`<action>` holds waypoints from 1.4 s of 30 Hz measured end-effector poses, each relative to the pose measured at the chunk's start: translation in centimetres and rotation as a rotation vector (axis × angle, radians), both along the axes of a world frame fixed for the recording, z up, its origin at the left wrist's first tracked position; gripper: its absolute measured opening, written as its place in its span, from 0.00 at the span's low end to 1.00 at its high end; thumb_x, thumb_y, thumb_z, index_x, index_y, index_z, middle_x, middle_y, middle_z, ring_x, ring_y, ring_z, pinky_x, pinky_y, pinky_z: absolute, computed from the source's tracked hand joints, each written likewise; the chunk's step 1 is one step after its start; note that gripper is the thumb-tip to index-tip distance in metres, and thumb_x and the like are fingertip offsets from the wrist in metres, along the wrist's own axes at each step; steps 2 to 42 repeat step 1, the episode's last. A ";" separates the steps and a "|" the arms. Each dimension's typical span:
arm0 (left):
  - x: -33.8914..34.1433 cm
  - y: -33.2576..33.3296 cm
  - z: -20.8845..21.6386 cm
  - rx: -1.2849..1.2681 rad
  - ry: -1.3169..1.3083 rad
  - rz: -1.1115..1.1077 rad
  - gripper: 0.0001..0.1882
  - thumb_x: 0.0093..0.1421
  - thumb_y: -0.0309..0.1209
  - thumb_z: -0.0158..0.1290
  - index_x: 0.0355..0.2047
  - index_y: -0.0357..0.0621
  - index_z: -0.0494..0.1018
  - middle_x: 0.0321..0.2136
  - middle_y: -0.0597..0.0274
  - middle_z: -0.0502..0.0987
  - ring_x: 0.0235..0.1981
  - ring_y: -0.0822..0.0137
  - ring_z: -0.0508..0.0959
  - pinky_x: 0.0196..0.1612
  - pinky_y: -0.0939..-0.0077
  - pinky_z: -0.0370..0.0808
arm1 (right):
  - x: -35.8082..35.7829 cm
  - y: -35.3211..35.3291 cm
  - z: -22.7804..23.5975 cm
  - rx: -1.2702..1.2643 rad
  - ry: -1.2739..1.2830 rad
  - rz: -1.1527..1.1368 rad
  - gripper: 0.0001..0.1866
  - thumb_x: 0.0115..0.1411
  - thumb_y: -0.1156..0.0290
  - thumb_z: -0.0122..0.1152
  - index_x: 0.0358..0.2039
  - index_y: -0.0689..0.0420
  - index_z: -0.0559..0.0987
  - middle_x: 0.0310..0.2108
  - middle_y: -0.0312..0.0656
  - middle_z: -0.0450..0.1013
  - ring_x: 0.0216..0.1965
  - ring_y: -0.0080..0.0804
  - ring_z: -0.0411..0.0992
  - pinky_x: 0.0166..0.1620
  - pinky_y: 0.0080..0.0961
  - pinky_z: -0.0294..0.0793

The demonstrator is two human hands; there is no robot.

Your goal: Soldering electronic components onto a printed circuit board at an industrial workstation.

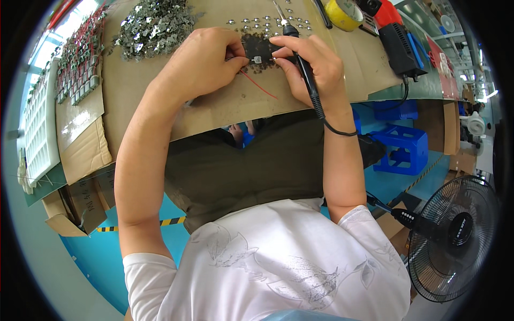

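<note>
My left hand (211, 59) is closed, thumb and forefinger pinched at one end of a thin red wire (259, 85). The wire's loose end trails toward the table's near edge. A soldering iron (305, 72) lies across my closed right hand (321, 67), tip pointing away from me. Its black cord hangs past my wrist. At the right thumb tip is a tiny bright bit, too small to name. Between both hands a small silvery metal piece (257, 60) rests on a dark, scorched patch (261, 44) of the cardboard (225, 109).
Beyond the patch stand rows of small metal parts (267, 25). A heap of metal pieces (155, 27) lies far left, near parts with red wires (80, 69). Yellow tape (342, 13) and a black box (399, 51) sit right. A blue stool (401, 150) and fan (455, 235) are lower right.
</note>
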State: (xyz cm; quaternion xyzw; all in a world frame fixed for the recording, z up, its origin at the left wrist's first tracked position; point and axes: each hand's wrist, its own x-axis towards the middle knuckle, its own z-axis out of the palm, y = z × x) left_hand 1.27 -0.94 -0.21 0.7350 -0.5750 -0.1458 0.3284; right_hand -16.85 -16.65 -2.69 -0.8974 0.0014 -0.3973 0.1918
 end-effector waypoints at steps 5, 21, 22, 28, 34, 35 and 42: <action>0.1 0.2 0.1 0.013 0.007 0.020 0.09 0.57 0.29 0.64 0.33 0.34 0.82 0.27 0.52 0.82 0.28 0.63 0.82 0.35 0.68 0.78 | 0.0 -0.1 -0.1 0.003 -0.004 0.011 0.25 0.48 0.85 0.69 0.47 0.50 0.83 0.29 0.36 0.81 0.30 0.36 0.75 0.35 0.30 0.76; 0.1 0.2 0.1 0.013 0.007 0.020 0.09 0.57 0.29 0.64 0.33 0.34 0.82 0.27 0.52 0.82 0.28 0.63 0.82 0.35 0.68 0.78 | 0.0 -0.1 -0.1 0.003 -0.004 0.011 0.25 0.48 0.85 0.69 0.47 0.50 0.83 0.29 0.36 0.81 0.30 0.36 0.75 0.35 0.30 0.76; 0.1 0.2 0.1 0.013 0.007 0.020 0.09 0.57 0.29 0.64 0.33 0.34 0.82 0.27 0.52 0.82 0.28 0.63 0.82 0.35 0.68 0.78 | 0.0 -0.1 -0.1 0.003 -0.004 0.011 0.25 0.48 0.85 0.69 0.47 0.50 0.83 0.29 0.36 0.81 0.30 0.36 0.75 0.35 0.30 0.76; 0.1 0.2 0.1 0.013 0.007 0.020 0.09 0.57 0.29 0.64 0.33 0.34 0.82 0.27 0.52 0.82 0.28 0.63 0.82 0.35 0.68 0.78 | 0.0 -0.1 -0.1 0.003 -0.004 0.011 0.25 0.48 0.85 0.69 0.47 0.50 0.83 0.29 0.36 0.81 0.30 0.36 0.75 0.35 0.30 0.76; 0.1 0.2 0.1 0.013 0.007 0.020 0.09 0.57 0.29 0.64 0.33 0.34 0.82 0.27 0.52 0.82 0.28 0.63 0.82 0.35 0.68 0.78 | 0.0 -0.1 -0.1 0.003 -0.004 0.011 0.25 0.48 0.85 0.69 0.47 0.50 0.83 0.29 0.36 0.81 0.30 0.36 0.75 0.35 0.30 0.76; 0.1 0.2 0.1 0.013 0.007 0.020 0.09 0.57 0.29 0.64 0.33 0.34 0.82 0.27 0.52 0.82 0.28 0.63 0.82 0.35 0.68 0.78 | 0.0 -0.1 -0.1 0.003 -0.004 0.011 0.25 0.48 0.85 0.69 0.47 0.50 0.83 0.29 0.36 0.81 0.30 0.36 0.75 0.35 0.30 0.76; 0.1 0.2 0.1 0.013 0.007 0.020 0.09 0.57 0.29 0.64 0.33 0.34 0.82 0.27 0.52 0.82 0.28 0.63 0.82 0.35 0.68 0.78 | 0.0 -0.1 -0.1 0.003 -0.004 0.011 0.25 0.48 0.85 0.69 0.47 0.50 0.83 0.29 0.36 0.81 0.30 0.36 0.75 0.35 0.30 0.76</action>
